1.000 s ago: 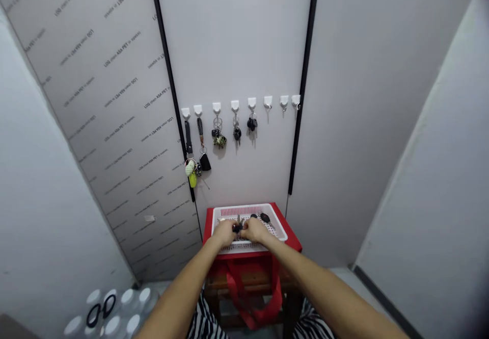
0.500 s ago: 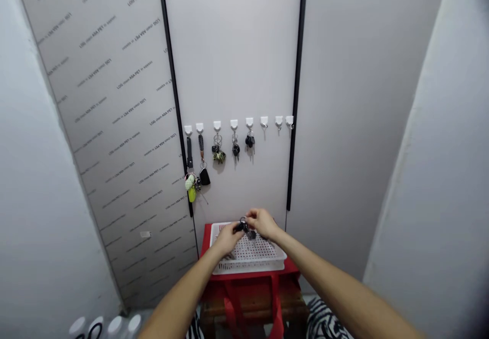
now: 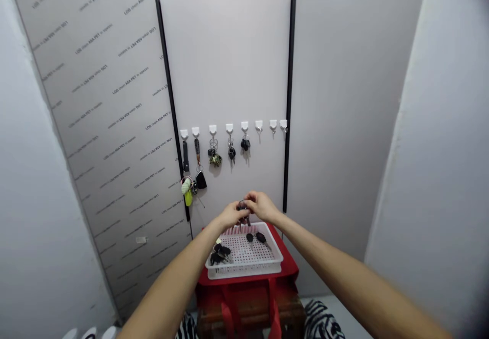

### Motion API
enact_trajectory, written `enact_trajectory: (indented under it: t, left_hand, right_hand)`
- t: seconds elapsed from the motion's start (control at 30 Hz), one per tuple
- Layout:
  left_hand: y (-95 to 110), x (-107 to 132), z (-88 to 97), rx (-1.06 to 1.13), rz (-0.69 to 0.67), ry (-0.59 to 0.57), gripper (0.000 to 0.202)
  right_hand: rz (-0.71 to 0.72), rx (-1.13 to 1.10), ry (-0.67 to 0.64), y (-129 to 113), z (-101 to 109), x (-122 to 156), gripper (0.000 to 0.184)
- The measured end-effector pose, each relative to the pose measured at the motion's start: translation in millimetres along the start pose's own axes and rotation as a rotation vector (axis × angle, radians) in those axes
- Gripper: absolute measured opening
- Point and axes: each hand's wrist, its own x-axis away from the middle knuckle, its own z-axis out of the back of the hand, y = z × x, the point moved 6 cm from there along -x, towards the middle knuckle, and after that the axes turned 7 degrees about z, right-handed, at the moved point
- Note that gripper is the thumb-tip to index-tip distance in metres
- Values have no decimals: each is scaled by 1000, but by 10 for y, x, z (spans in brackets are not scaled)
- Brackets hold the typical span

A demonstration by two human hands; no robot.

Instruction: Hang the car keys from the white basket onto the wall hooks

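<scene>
Pinching a ring of keys (image 3: 242, 206) btwn them, L hand (image 3: 231, 215) & R hand (image 3: 261, 205) hold it above far edge of white basket (image 3: 248, 272). Looks part-done: 5 of 8 hooks (image 3: 259, 124) carry hung keys (image 3: 232, 153), 3 w/o; loose keys (image 3: 221, 251) lie in basket.

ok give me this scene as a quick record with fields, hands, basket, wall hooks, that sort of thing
left hand: closed around a key bunch
right hand: fingertips at the bunch's ring
basket: white, perforated, on a red surface
basket contents: black-headed keys clustered at left, two more toward back right
wall hooks: eight, white, in a row; leftmost five carry key sets
</scene>
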Motion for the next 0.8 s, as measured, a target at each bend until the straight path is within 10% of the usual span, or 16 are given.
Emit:
enact_trajectory:
  t: [0.53, 0.8]
  left_hand:
    - [1194, -451, 412, -92, -283, 480, 36]
    - [1656, -747, 420, -113, -422, 466, 35]
  right_hand:
    - [-42, -288, 476, -364, 1093, -735, 5]
    - [-6, -161, 628, -508, 1578, -1117, 6]
